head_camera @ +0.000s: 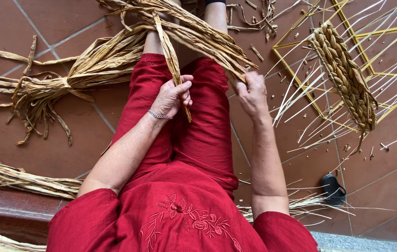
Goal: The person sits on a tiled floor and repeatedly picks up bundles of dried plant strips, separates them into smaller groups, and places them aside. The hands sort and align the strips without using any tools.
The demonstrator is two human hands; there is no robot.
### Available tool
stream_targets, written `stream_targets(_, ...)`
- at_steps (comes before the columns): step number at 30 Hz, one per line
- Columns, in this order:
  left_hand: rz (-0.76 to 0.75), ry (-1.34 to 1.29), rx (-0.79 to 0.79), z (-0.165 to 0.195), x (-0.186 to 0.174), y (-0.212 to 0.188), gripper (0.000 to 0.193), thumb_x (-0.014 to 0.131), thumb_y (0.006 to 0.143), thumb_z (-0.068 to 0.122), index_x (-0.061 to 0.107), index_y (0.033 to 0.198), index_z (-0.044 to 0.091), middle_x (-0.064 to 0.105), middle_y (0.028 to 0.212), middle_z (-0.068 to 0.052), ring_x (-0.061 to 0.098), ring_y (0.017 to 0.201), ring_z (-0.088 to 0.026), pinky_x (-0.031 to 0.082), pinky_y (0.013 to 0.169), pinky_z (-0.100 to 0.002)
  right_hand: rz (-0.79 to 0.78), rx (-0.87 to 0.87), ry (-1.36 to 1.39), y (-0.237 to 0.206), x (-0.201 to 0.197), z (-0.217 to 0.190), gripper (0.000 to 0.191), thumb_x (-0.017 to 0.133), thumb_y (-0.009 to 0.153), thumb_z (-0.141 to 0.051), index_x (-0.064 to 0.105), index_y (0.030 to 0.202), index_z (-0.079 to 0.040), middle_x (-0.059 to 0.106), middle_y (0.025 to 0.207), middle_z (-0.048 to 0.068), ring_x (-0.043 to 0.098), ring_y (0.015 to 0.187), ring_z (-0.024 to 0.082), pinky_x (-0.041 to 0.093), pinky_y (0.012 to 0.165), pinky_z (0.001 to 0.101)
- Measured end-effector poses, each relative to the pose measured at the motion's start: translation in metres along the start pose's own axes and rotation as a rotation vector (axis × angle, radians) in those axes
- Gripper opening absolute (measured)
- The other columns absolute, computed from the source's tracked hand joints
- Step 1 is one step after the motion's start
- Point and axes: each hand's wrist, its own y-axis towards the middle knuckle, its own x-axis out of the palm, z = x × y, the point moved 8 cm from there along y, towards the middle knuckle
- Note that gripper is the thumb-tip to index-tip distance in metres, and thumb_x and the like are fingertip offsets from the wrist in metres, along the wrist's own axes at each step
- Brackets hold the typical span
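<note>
Our left hand [173, 97] pinches one dried straw strand [169, 51] | our right hand [251, 93] grips the straw bundle [194, 28] over our lap | light, limp, brittle: we'd hold mid-length | woven braid [345, 77] on frame [348, 28] right

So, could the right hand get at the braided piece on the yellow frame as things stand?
Probably yes: the right hand grips dried strands, but only bare floor and thin loose strips lie between it and the braided piece. It would likely need to let go and stretch.
</note>
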Motion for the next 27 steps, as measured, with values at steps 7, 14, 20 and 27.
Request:
stream_targets(7,0.026,-0.096,-0.013,-0.006,-0.006,0.006,0.026,0.073,0.098,0.024,0.062,0.116,0.009,0.062,0.071,-0.002,0.062,0.061,-0.015,0.057,0.066,-0.034,-0.534,0.560,0.935,-0.045,0.051,-0.026,0.024,0.064,0.103,-0.025,0.069,0.099,-0.002,0.071,0.073,0.006,0.064,0.054,0.010,0.053,0.049,0.0230)
stream_targets(14,0.129,-0.073,0.010,-0.002,-0.013,0.003,0.018,0.064,0.097,0.011,0.060,0.114,0.007,0.072,0.096,-0.005,0.073,0.087,-0.017,0.063,0.080,-0.042,-0.500,0.564,0.853,-0.062,0.062,-0.041,0.034,0.057,0.105,-0.030,0.071,0.105,0.001,0.073,0.074,0.009,0.063,0.049,0.010,0.051,0.047,0.0213)
stream_targets(20,0.030,-0.174,0.058,0.008,0.004,0.003,0.020,0.053,0.094,0.007,0.053,0.113,0.002,0.075,0.102,-0.020,0.076,0.099,-0.035,0.063,0.091,-0.049,-0.405,0.584,0.671,-0.055,0.051,-0.022,0.039,0.053,0.105,-0.035,0.072,0.107,-0.002,0.073,0.075,0.006,0.061,0.045,0.011,0.049,0.043,0.0230)
stream_targets(27,0.038,-0.218,0.084,-0.001,-0.006,-0.004,0.021,0.057,0.103,0.016,0.053,0.122,0.007,0.067,0.091,-0.010,0.071,0.084,-0.026,0.063,0.083,-0.054,0.021,0.000,-0.569,-0.015,-0.014,-0.015,0.026,0.075,0.091,-0.037,0.079,0.098,-0.012,0.074,0.090,0.008,0.068,0.079,0.030,0.054,0.072,0.0446)
